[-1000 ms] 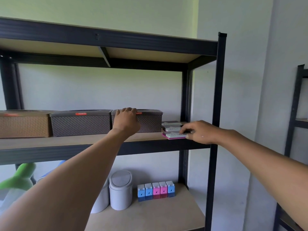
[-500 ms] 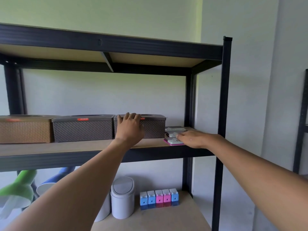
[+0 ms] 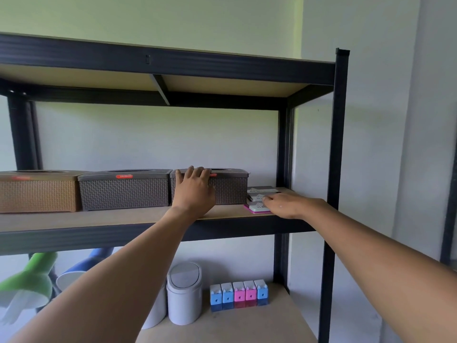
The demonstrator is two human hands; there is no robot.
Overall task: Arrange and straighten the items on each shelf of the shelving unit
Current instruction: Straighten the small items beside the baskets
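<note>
Three woven tissue boxes stand in a row on the middle shelf [image 3: 99, 219]: a tan one [image 3: 37, 194], a grey one [image 3: 123, 191] and a second grey one [image 3: 230, 189]. My left hand [image 3: 194, 191] lies flat against the front of that right grey box, fingers over its top edge. To the right lie small flat packs [image 3: 257, 206], white on pink, partly stacked. My right hand [image 3: 286, 205] rests on them with fingers spread, covering their right side.
The black post [image 3: 333, 169] stands just right of my right hand. On the lower shelf [image 3: 247, 325] are a white swing-lid bin [image 3: 184, 293], a row of blue and pink small boxes [image 3: 238, 294], and green [image 3: 27, 283] and blue lamp shades [image 3: 81, 268].
The view has tilted up slightly. My right hand slid left and inward over the flat packs. My left hand stays on the right grey box.
</note>
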